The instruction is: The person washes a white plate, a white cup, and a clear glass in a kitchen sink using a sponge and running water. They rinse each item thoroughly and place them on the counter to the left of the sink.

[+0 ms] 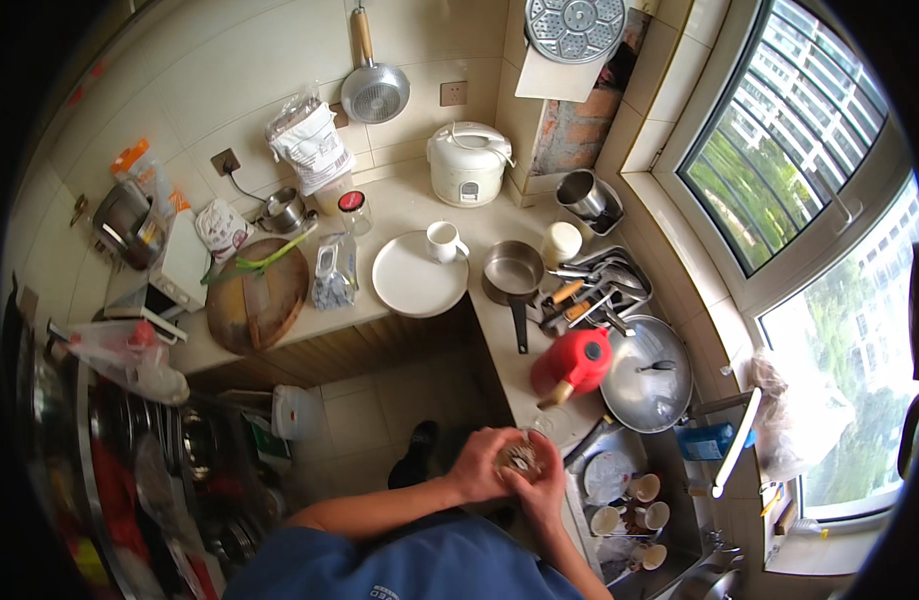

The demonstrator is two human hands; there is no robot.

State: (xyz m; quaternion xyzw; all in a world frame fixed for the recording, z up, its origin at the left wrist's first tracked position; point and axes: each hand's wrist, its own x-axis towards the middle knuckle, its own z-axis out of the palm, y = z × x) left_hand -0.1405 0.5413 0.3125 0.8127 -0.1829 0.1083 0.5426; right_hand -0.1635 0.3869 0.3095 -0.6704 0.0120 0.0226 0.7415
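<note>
My left hand (pixel 480 466) and my right hand (pixel 543 480) are cupped around a small round container (pixel 521 456), perhaps glass, with brownish bits showing in its mouth. The fingers cover most of its sides, so I cannot tell its full shape. Both hands are in front of my body, at the counter's near edge. Just beyond them a clear glass vessel (pixel 555 424) stands on the counter, partly hidden by my fingers. A red thermos jug (pixel 568 364) stands farther back, its handle towards me.
On my right, the sink (pixel 673 551) holds several cups and a dish (pixel 608 476). A lidded wok (pixel 647 375), a saucepan (pixel 513 271) and a utensil tray (pixel 639 281) crowd the counter. Ahead are a white plate (pixel 410 281) bearing a mug (pixel 443 241), and a rice cooker (pixel 470 165).
</note>
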